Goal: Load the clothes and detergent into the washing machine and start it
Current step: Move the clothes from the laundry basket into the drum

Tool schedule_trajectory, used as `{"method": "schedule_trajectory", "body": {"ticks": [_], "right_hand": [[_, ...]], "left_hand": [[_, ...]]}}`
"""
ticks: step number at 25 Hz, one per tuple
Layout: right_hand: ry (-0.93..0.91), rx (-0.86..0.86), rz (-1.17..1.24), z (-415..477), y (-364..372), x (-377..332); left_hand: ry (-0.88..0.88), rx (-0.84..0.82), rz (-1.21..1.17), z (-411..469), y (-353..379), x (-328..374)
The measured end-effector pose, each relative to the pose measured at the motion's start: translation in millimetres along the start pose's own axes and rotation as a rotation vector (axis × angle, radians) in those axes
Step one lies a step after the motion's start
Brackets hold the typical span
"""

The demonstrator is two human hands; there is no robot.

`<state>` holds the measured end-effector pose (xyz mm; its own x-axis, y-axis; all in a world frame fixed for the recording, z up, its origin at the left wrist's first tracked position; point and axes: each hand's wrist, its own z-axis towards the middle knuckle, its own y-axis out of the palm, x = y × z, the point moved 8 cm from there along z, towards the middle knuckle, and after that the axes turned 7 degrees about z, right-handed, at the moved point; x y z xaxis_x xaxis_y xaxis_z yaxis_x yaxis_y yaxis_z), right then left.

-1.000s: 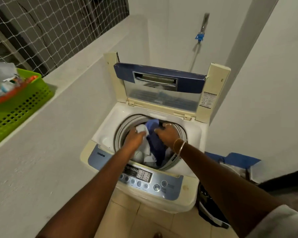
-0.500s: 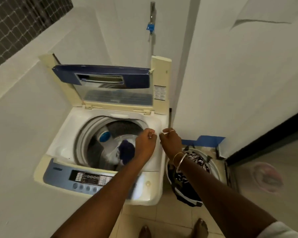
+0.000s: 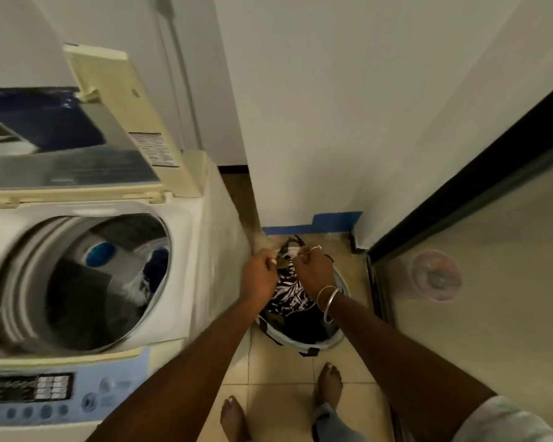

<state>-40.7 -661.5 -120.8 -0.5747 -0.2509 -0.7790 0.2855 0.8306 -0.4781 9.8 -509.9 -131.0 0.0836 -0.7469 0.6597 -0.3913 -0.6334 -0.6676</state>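
In basket [image 3: 270,330], patterned clothes [image 3: 289,295], left hand [image 3: 259,277] and right hand [image 3: 313,272] touching

Floor [image 3: 281,368]: beige tiles.
Laundry basket [image 3: 284,338]: round, white-rimmed, on the tiles by the wall.
Washing machine [image 3: 186,256]: at the basket's 9 o'clock, just beside it.
Blue tape [image 3: 332,220]: 12 o'clock, along the wall's foot.
Bare feet [image 3: 329,382]: 6 o'clock, near the basket.

Both hands are down over the laundry basket [image 3: 338,339] on the floor beside the open-lidded washing machine [image 3: 201,250], left hand [image 3: 258,275] and right hand [image 3: 313,272] curled at the black-and-white patterned garment [image 3: 289,293], the grip itself too blurred to call.
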Motion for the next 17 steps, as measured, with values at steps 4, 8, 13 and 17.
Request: {"method": "schedule_trajectory", "body": {"ticks": [4, 8, 13, 17], "right_hand": [[0.098, -0.098, -0.115, 57, 18, 86], [0.107, -0.2, -0.201, 102, 58, 165], [0.082, -0.335, -0.365, 153, 129, 238], [0.088, -0.325, -0.469, 179, 167, 267]], "left_hand": [[-0.048, -0.04, 0.098, 40, 71, -57], [0.069, -0.193, 0.211, 77, 158, -126], [0.128, -0.231, 0.496, 125, 212, -166], [0.047, -0.323, 0.667, 150, 243, -211]]}}
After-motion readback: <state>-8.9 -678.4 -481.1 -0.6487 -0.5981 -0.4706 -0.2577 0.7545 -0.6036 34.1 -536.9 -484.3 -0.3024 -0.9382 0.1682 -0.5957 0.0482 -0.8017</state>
